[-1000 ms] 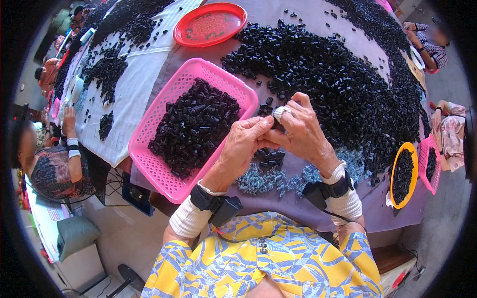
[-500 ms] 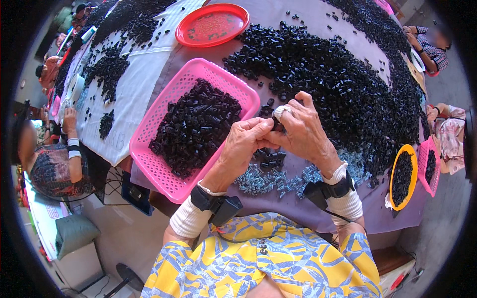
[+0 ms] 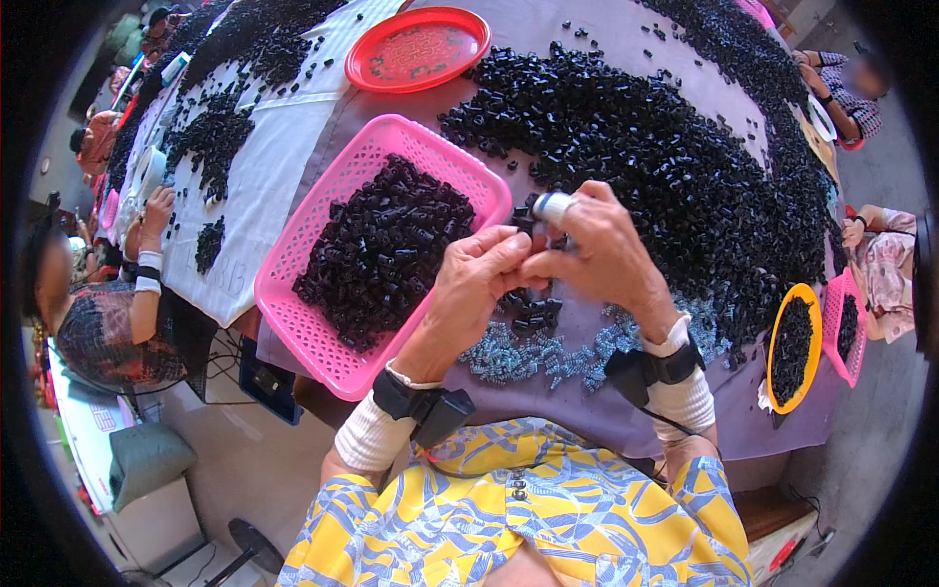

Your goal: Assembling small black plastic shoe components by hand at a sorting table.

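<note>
My left hand (image 3: 476,272) is closed in a pinch, thumb against forefinger, above the table's near part. Close against it is my right hand (image 3: 604,252), fingers curled and slightly blurred, with a white wrap (image 3: 556,205) on one finger. What lies between the fingertips is mostly hidden; dark bits show there, but I cannot tell whether they are held. Small black plastic pieces (image 3: 533,315) lie just below the hands. Nearer to me spreads a pile of small pale-blue coil springs (image 3: 523,360). To the left, a pink basket (image 3: 277,284) holds many black plastic pieces (image 3: 381,256).
A large heap of black pieces (image 3: 646,147) covers the table beyond my hands. A red tray (image 3: 416,49) lies at the far side. At right stand a yellow basket (image 3: 811,311) and a pink basket (image 3: 856,367). Other people sit left and right around the table.
My right hand has turned and shifted slightly, its wrapped finger now swung leftward and farther out. The left hand has barely moved. A person at left has moved a hand along the table.
</note>
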Available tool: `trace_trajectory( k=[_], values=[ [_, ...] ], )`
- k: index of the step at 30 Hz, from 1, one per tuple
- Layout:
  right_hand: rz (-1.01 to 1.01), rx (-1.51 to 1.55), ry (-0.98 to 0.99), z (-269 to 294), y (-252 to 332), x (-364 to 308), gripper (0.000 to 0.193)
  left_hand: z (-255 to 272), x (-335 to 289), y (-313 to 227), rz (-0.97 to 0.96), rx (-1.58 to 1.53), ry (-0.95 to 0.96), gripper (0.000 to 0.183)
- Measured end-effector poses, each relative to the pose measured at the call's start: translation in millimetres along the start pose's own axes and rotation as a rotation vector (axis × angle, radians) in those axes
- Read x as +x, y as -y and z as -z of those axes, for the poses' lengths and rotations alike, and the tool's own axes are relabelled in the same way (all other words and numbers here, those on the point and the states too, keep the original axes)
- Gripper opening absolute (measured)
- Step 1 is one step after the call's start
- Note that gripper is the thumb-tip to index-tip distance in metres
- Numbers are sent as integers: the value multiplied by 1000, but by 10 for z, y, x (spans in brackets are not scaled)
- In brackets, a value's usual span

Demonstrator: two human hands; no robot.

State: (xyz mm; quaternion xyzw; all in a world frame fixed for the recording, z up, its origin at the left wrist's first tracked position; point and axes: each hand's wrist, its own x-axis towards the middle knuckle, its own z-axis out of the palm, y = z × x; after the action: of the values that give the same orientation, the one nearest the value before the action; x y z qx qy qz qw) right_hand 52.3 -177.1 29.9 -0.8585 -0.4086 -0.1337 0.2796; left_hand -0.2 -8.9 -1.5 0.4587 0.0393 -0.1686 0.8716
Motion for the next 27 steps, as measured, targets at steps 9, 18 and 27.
trace_trajectory(
  k=[9, 18, 27],
  values=[
    [-157, -159, 32, -77, -392, -273, 16, 273, -232, -261, -331, -336, -373, 31],
    [-117, -377, 226, -368, -449, -354, 6, 312, -370, -331, -228, -324, -317, 39],
    [-81, -427, 208, -379, -422, -326, 9, -24, -199, -180, -111, -85, -93, 23]
  ],
)
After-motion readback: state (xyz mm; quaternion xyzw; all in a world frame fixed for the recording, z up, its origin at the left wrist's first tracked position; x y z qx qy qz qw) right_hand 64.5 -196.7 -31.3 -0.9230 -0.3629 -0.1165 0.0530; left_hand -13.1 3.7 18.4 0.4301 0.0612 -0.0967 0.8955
